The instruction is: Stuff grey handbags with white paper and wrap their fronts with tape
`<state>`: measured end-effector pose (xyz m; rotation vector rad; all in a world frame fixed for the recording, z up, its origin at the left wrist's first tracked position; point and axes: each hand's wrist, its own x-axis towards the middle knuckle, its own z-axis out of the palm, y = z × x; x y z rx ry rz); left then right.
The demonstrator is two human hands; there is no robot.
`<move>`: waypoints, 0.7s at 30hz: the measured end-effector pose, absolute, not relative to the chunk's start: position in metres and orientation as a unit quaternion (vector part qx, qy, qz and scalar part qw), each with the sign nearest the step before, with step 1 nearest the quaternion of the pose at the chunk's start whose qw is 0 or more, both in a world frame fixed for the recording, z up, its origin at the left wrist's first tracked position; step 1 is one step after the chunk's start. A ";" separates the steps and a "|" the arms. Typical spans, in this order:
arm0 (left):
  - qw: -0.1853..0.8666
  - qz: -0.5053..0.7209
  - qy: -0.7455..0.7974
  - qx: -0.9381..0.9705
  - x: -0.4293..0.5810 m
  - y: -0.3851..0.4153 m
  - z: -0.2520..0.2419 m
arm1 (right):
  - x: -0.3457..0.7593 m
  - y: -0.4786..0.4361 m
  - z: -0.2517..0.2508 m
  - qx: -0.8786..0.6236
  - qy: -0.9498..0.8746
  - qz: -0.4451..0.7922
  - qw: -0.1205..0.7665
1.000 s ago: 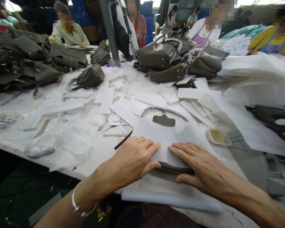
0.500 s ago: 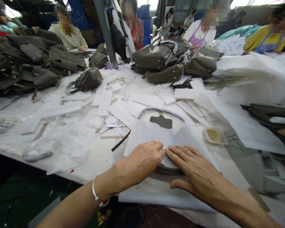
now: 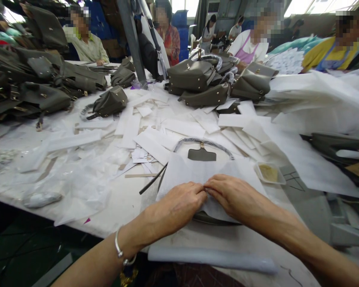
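Observation:
A dark olive bag (image 3: 215, 219) lies on the table in front of me, mostly covered by a thin white sheet (image 3: 182, 169). Beyond the sheet show its wrapped handle (image 3: 224, 148) and a small olive flap (image 3: 201, 154). On the sheet, my left hand (image 3: 179, 205) has its fingers curled and closed at the middle. My right hand (image 3: 230, 195) meets it there, its fingertips pinched together. What the fingertips hold is too small to make out. A dark strap (image 3: 153, 179) sticks out to the left.
Olive bags (image 3: 193, 75) are heaped at the back, with more (image 3: 44, 95) at the left. White strips and plastic film (image 3: 80, 183) litter the table (image 3: 122, 203). A clear tub (image 3: 270, 173) stands right of the sheet, and a white roll (image 3: 211, 257) lies nearest me. Several people work beyond.
My right hand has gone from spread flat on the sheet to pinched beside my left fingertips. At the back left, an olive bag piece has been lifted higher near a person.

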<state>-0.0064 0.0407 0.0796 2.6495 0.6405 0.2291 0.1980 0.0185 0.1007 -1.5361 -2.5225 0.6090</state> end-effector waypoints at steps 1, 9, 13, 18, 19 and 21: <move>0.199 0.079 0.230 0.949 -0.007 0.041 0.079 | 0.196 0.022 0.096 -0.511 -0.832 0.211 0.054; 0.150 0.050 0.253 0.954 -0.007 0.036 0.062 | 0.204 0.017 0.045 -0.496 -0.825 0.214 0.166; 0.157 0.042 0.274 0.948 -0.007 0.030 0.046 | 0.198 0.009 0.027 -0.473 -0.846 0.175 0.174; 0.173 0.040 0.324 0.929 -0.007 0.026 0.033 | 0.194 0.004 0.016 -0.465 -0.863 0.120 0.156; 0.169 0.037 0.328 0.929 -0.007 0.025 0.031 | 0.194 0.004 0.015 -0.464 -0.866 0.114 0.148; 0.153 0.025 0.322 0.934 -0.006 0.025 0.030 | 0.194 0.003 0.014 -0.464 -0.870 0.108 0.130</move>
